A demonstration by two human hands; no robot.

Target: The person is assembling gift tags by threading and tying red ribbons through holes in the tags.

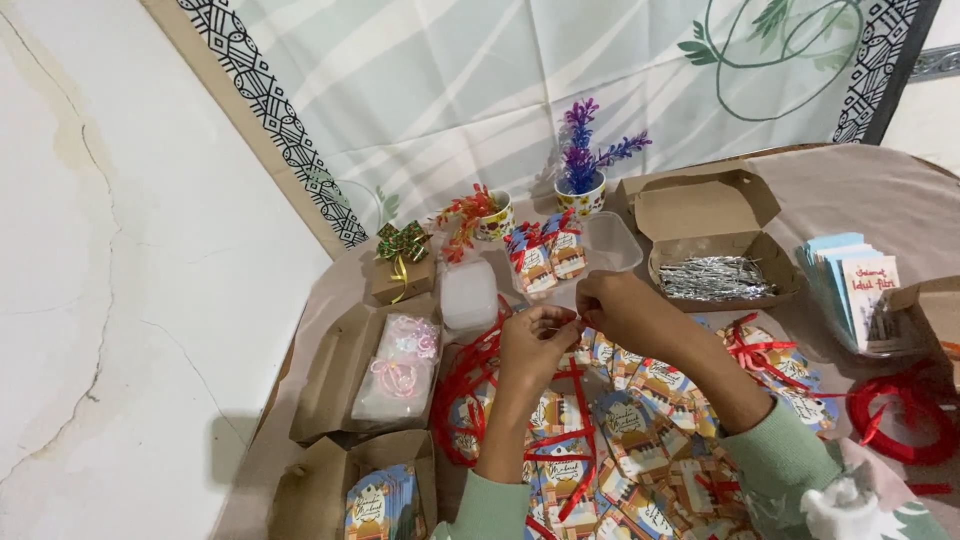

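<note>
My left hand (pixel 535 345) and my right hand (pixel 620 310) meet above the table, fingertips pinched together on a small thin piece, seemingly a silver twist tie with a bit of red ribbon. It is too small to tell exactly. Both arms wear pale green sleeves. Beneath the hands lies a spread of several colourful printed gift tags (pixel 640 420) crossed by loose red ribbon (pixel 470 385).
An open brown box (pixel 715 215) holds silver twist ties (pixel 715 277). A clear tub (pixel 610 245) with wrapped tags, two small flower pots (pixel 582 190), a gift box with bow (pixel 402 262), a card stack (pixel 860 285), a ribbon coil (pixel 905 415) and boxes at left (pixel 340 370) surround the work.
</note>
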